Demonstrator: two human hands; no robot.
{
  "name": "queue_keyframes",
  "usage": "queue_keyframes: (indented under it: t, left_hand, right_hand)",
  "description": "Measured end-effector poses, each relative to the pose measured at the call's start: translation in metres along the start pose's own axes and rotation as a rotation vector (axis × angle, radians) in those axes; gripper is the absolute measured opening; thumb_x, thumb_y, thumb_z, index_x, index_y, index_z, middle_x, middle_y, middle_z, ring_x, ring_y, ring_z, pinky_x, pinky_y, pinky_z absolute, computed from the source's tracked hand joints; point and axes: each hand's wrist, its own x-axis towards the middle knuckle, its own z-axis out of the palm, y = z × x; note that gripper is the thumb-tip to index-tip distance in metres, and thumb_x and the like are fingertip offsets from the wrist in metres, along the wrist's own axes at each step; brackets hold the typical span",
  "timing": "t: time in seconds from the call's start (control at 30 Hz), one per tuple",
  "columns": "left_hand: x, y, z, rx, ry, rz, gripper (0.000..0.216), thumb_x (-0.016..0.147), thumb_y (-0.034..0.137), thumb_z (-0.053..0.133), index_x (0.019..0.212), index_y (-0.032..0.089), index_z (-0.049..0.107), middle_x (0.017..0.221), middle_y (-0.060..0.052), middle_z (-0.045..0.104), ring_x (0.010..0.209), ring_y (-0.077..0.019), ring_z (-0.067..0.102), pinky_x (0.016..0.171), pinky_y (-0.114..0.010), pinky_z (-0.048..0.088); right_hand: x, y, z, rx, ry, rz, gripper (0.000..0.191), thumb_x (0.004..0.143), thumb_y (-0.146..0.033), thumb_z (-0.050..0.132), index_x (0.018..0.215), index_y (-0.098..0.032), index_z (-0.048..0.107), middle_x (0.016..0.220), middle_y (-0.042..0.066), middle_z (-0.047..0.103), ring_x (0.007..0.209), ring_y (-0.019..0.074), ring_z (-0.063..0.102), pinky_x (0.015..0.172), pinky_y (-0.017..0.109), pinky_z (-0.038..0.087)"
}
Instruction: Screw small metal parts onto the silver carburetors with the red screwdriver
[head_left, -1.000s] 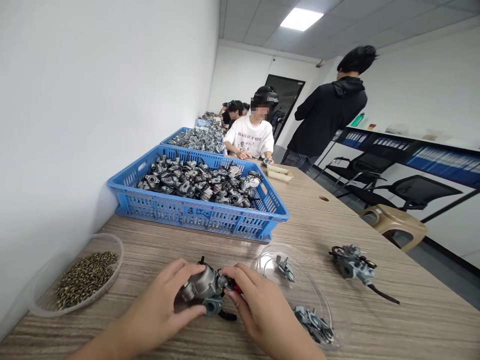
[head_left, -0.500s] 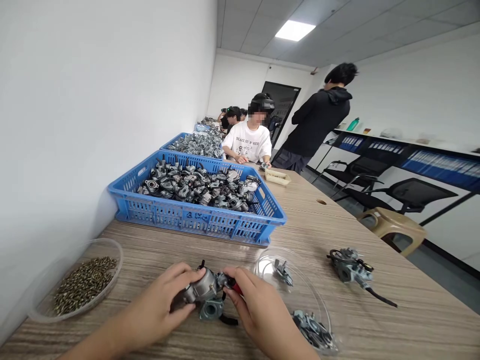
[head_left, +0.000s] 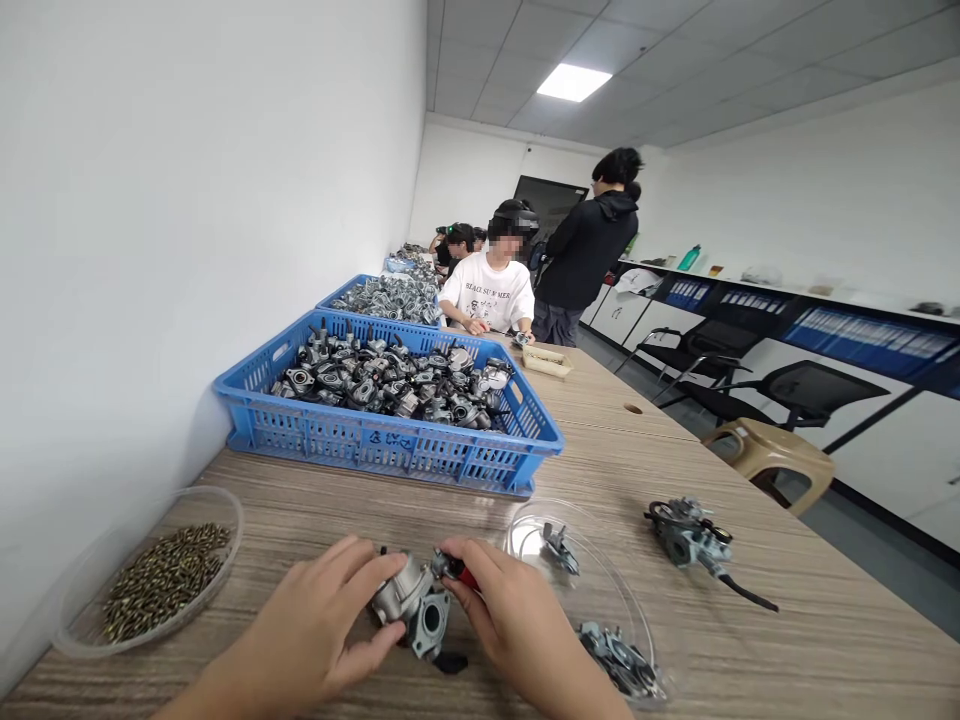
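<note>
A metal carburetor [head_left: 405,595] is tilted just above or on the table, with its oval flange turned toward me and a black hose end below. My left hand [head_left: 307,620] grips its left side, fingers over the top and thumb beneath. On its right, my right hand [head_left: 510,610] pinches a red-and-black object [head_left: 468,578], largely covered by the fingers. A small metal piece [head_left: 439,562] shows at those fingertips, close to the carburetor; whether they touch I cannot tell. Right of my hand, a clear round tray [head_left: 637,590] holds small metal brackets [head_left: 561,550].
A blue crate [head_left: 390,450] full of carburetors stands ahead, another crate [head_left: 322,300] behind it. To the left sits a clear tub [head_left: 238,520] of brass-coloured screws [head_left: 169,580]. Another carburetor [head_left: 690,540] lies at right. A seated co-worker [head_left: 491,290] is across the table.
The carburetor has turned in my left hand, so its flange faces me more. The right fingertips now appear slightly apart from its body. The view has shifted a little.
</note>
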Motion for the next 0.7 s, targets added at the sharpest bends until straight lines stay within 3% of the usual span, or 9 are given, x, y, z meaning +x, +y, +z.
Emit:
queue_keyframes:
  t: [0.17, 0.27, 0.37, 0.53, 0.7]
  left_hand:
    - [0.004, -0.001, -0.007, 0.029, 0.020, 0.010, 0.027, 0.100, 0.029, 0.065, 0.126, 0.026, 0.071, 0.102, -0.008, 0.082, 0.093, -0.0309, 0.079, 0.074, -0.037, 0.065]
    - [0.003, -0.001, -0.008, 0.004, 0.029, -0.065, 0.016, 0.104, 0.032, 0.059, 0.111, 0.025, 0.073, 0.090, -0.006, 0.082, 0.082, -0.0288, 0.078, 0.071, -0.037, 0.061]
    - [0.003, -0.001, -0.009, -0.056, -0.031, -0.190, 0.023, 0.108, 0.037, 0.054, 0.101, 0.025, 0.072, 0.087, -0.005, 0.082, 0.080, -0.0289, 0.080, 0.071, -0.037, 0.057]
    - [0.008, 0.001, -0.012, -0.113, -0.165, -0.386, 0.034, 0.112, 0.044, 0.045, 0.101, 0.025, 0.071, 0.080, -0.005, 0.082, 0.076, -0.0294, 0.080, 0.068, -0.035, 0.048]
    - [0.012, 0.001, -0.011, -0.144, -0.213, -0.492, 0.039, 0.114, 0.048, 0.042, 0.100, 0.027, 0.072, 0.076, -0.003, 0.080, 0.073, -0.0283, 0.078, 0.065, -0.031, 0.039]
  right_hand:
    - [-0.001, -0.003, -0.003, 0.003, 0.008, -0.008, 0.028, 0.110, -0.023, 0.055, 0.136, -0.022, 0.066, 0.125, 0.011, 0.082, 0.110, 0.0288, 0.080, 0.092, 0.039, 0.060]
    - [-0.001, -0.004, -0.004, 0.001, 0.019, -0.003, 0.027, 0.111, -0.024, 0.055, 0.135, -0.023, 0.066, 0.125, 0.011, 0.082, 0.110, 0.0286, 0.080, 0.091, 0.039, 0.060]
    - [-0.001, -0.003, -0.004, 0.000, 0.030, 0.002, 0.027, 0.112, -0.025, 0.055, 0.136, -0.023, 0.066, 0.125, 0.011, 0.082, 0.110, 0.0288, 0.079, 0.090, 0.039, 0.060]
    - [-0.002, -0.002, 0.000, -0.001, 0.029, -0.009, 0.028, 0.111, -0.024, 0.055, 0.137, -0.022, 0.066, 0.125, 0.011, 0.081, 0.110, 0.0291, 0.079, 0.091, 0.040, 0.060]
    - [-0.003, -0.005, 0.000, 0.003, 0.026, -0.021, 0.029, 0.111, -0.024, 0.054, 0.138, -0.022, 0.065, 0.127, 0.012, 0.081, 0.111, 0.0293, 0.079, 0.092, 0.041, 0.061]
